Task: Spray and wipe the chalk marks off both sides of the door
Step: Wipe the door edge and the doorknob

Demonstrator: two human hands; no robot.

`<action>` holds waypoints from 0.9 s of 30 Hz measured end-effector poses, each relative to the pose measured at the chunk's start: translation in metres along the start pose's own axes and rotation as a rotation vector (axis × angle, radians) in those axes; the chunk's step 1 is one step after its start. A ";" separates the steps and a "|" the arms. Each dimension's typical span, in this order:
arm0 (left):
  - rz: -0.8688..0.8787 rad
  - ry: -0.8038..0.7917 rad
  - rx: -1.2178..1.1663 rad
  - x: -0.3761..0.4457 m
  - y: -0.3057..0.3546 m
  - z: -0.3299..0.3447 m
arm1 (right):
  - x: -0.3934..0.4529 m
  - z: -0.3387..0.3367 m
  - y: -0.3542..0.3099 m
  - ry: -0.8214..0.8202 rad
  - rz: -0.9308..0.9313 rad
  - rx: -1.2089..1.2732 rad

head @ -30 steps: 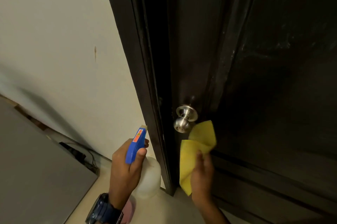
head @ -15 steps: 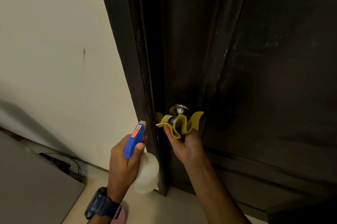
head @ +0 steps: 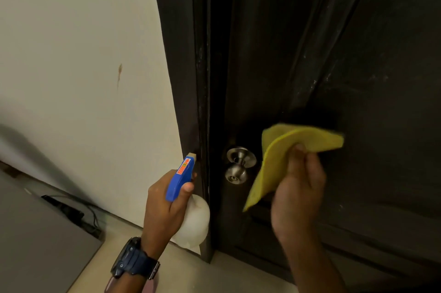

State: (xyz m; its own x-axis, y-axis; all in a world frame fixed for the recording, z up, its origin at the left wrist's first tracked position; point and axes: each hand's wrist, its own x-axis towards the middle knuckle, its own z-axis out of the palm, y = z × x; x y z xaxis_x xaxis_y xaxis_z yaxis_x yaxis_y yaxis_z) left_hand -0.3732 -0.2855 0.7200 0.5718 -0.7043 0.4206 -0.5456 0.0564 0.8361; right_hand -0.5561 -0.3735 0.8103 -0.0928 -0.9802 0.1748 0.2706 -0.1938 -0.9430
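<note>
Dark door [head: 358,65] fills the right side of the view, closed against its dark frame [head: 176,77]; faint pale specks and smears show on the panel at upper right, too dim to read as distinct marks. Off-white wall [head: 71,54] takes the left side, with a small brownish streak [head: 119,74] on it. Pale floor [head: 181,273] runs along the bottom; a grey flat surface [head: 35,233] sits at lower left, with a dark cable or strip [head: 71,211] lying at the wall base beside it. Right hand [head: 298,187] is raised in front of the door panel, fingers curled and pinching a yellow cloth [head: 281,154]; the cloth is folded, its upper flap spread to the right and its lower corner hanging down just right of the knob, blurred at the edges. Whether the cloth touches the door cannot be told. Left hand [head: 167,202] grips a spray bottle [head: 193,221] with a white body and blue trigger head [head: 180,178], nozzle near the frame edge. A dark wristwatch [head: 134,261] sits on the left wrist. Silver round doorknob [head: 238,166] stands between the two hands, untouched.
</note>
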 end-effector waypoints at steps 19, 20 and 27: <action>-0.075 0.151 0.119 -0.065 0.042 0.015 | 0.099 -0.068 0.106 -0.752 -1.707 -1.629; -0.084 0.166 0.136 -0.074 0.045 0.018 | 0.099 -0.075 0.108 -0.759 -1.727 -1.669; -0.136 0.292 0.222 -0.134 0.072 0.041 | 0.123 -0.121 0.090 -1.020 -1.872 -1.849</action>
State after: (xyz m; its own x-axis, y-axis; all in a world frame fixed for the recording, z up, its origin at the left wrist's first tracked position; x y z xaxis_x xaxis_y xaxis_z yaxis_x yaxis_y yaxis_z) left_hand -0.5144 -0.2165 0.7098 0.7810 -0.4617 0.4206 -0.5537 -0.2004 0.8082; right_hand -0.6594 -0.5064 0.7125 0.9996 0.0226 0.0138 0.0004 -0.5325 0.8465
